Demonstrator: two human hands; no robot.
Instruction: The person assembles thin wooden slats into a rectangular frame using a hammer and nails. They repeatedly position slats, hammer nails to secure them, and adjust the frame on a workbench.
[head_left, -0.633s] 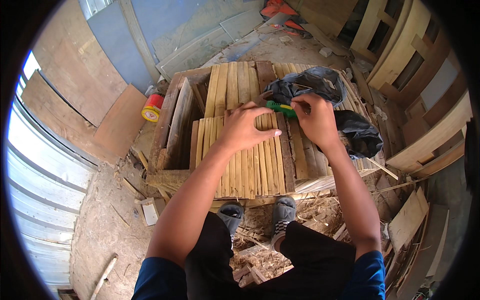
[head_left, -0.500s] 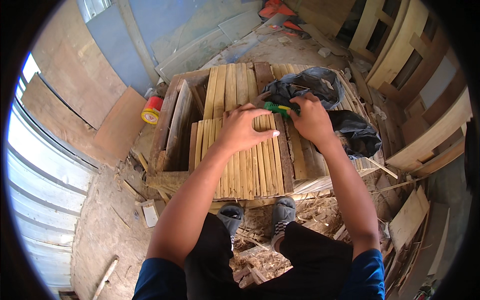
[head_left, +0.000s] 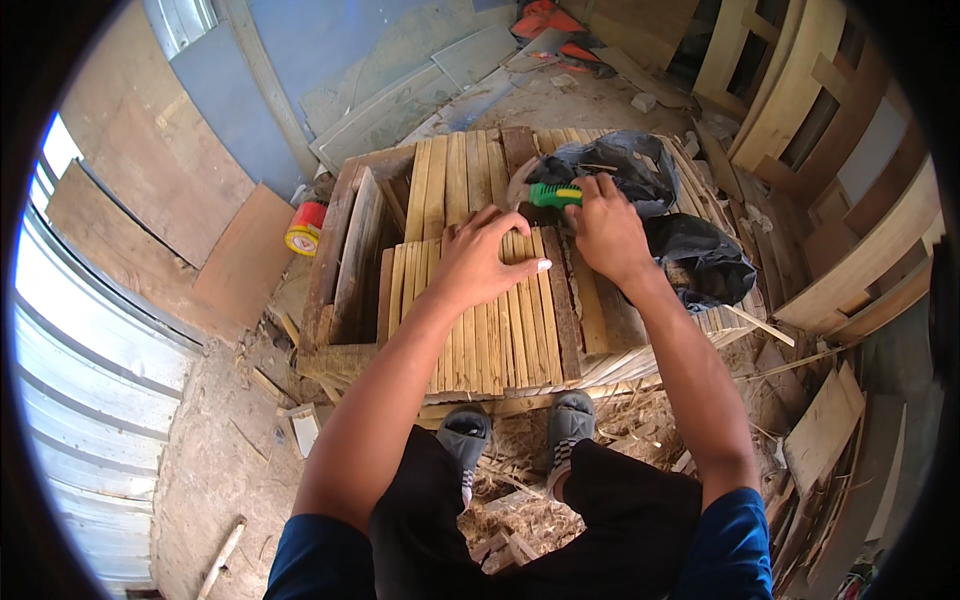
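Observation:
My right hand [head_left: 608, 230] is closed round the green-and-yellow handle of a hammer [head_left: 550, 195]. The hammer's rusty head points left, just above the boards. My left hand [head_left: 487, 256] lies over the far end of a row of narrow wooden slats [head_left: 490, 340], which stand side by side on the work surface. Its thumb and forefinger are apart in a curve, and no object shows between them. A darker wooden strip [head_left: 560, 310] runs along the right side of the slats.
Two black plastic bags [head_left: 640, 165] [head_left: 710, 255] lie right of the hammer. On the left, the wooden box frame [head_left: 345, 270] has a deep gap. A red-and-yellow roll [head_left: 304, 228] sits beyond it. Wood shavings [head_left: 530, 450] cover the ground round my feet; scrap boards [head_left: 825, 430] lean at right.
My right hand has lifted the hammer a little and shifted left, bringing its head into clearer sight. The left hand stays almost in place on the slats.

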